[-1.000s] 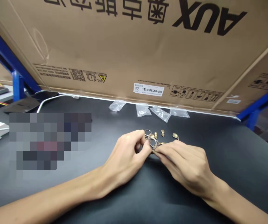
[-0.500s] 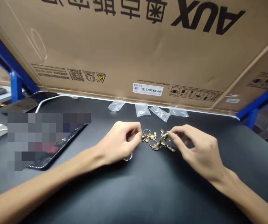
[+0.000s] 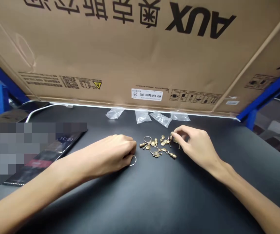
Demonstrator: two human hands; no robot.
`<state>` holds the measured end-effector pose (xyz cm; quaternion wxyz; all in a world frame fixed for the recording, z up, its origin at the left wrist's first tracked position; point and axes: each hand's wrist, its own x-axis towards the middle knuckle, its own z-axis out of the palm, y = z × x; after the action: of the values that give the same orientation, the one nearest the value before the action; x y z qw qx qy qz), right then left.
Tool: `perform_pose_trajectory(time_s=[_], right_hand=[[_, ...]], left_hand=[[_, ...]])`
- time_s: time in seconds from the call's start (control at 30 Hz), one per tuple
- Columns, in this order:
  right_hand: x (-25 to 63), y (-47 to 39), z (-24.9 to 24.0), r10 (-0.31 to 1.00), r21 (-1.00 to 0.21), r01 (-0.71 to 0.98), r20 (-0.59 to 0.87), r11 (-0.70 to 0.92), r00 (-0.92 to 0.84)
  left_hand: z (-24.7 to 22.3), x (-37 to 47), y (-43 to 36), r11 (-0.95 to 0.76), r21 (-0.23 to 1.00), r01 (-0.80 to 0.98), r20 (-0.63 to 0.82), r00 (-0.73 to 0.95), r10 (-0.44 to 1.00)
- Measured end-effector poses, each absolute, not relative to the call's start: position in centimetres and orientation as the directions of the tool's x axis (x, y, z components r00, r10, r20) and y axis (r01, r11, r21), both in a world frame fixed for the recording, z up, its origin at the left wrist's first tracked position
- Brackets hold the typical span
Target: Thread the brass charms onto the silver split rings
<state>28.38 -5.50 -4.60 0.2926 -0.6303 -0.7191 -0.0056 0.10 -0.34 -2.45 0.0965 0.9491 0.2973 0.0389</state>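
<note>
My left hand (image 3: 117,152) is low over the table with its fingers closed on a silver key ring (image 3: 135,159). Most of that ring is hidden behind the thumb and fingers. My right hand (image 3: 196,144) pinches a brass-coloured keychain (image 3: 170,137) between thumb and forefinger, and its small charms hang down close to the table. Between the hands lie more keychains with gourd-shaped and flat brass charms. One has its ring (image 3: 147,139) at the back left; another keychain (image 3: 156,154) is nearer to me, its gourd charm (image 3: 172,155) pointing right.
Several clear plastic bags (image 3: 143,116) lie along the back of the black table (image 3: 140,201). Behind them stands a large cardboard box (image 3: 101,52) with upside-down print. A dark tablet-like device (image 3: 66,143), partly blurred out, and a white cable (image 3: 41,106) are at left. Blue posts (image 3: 2,97) flank the table.
My left hand has come down and turned palm-down, and the silver ring has shifted with it. My right hand has drawn its keychain back and right, apart from the others. The view has turned slightly right.
</note>
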Motion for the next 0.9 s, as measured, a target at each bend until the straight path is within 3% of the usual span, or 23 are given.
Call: perform_pose_trajectory(time_s=[0.1, 0.17, 0.37, 0.47, 0.77, 0.9], right_hand=[[28.4, -5.5, -4.5, 0.902, -0.335, 0.926, 0.431, 0.177, -0.016], [28.2, -5.7, -4.3, 0.883, -0.348, 0.915, 0.470, 0.204, -0.018], [25.7, -7.6, -4.1, 0.892, -0.473, 0.777, 0.379, 0.417, -0.248], [24.7, -8.3, -4.6, 0.866, -0.453, 0.745, 0.350, 0.490, -0.357], [25.5, -7.9, -5.1, 0.817, -0.373, 0.749, 0.429, 0.548, -0.384], [25.5, -8.0, -5.1, 0.806, -0.331, 0.759, 0.427, 0.561, -0.409]], left_hand=[[-3.2, 0.1, -0.5, -0.800, 0.130, 0.586, 0.082, 0.798, 0.597], [-3.6, 0.4, -0.6, -0.776, 0.168, 0.608, 0.114, 0.770, 0.628], [-4.4, 2.9, -2.2, -0.557, 0.625, 0.547, 0.111, 0.644, 0.757], [-4.6, 3.9, -3.3, -0.463, 0.752, 0.469, 0.137, 0.576, 0.806], [-4.2, 3.9, -4.0, -0.527, 0.773, 0.353, 0.225, 0.624, 0.749], [-4.1, 3.9, -4.2, -0.420, 0.854, 0.305, 0.119, 0.673, 0.730]])
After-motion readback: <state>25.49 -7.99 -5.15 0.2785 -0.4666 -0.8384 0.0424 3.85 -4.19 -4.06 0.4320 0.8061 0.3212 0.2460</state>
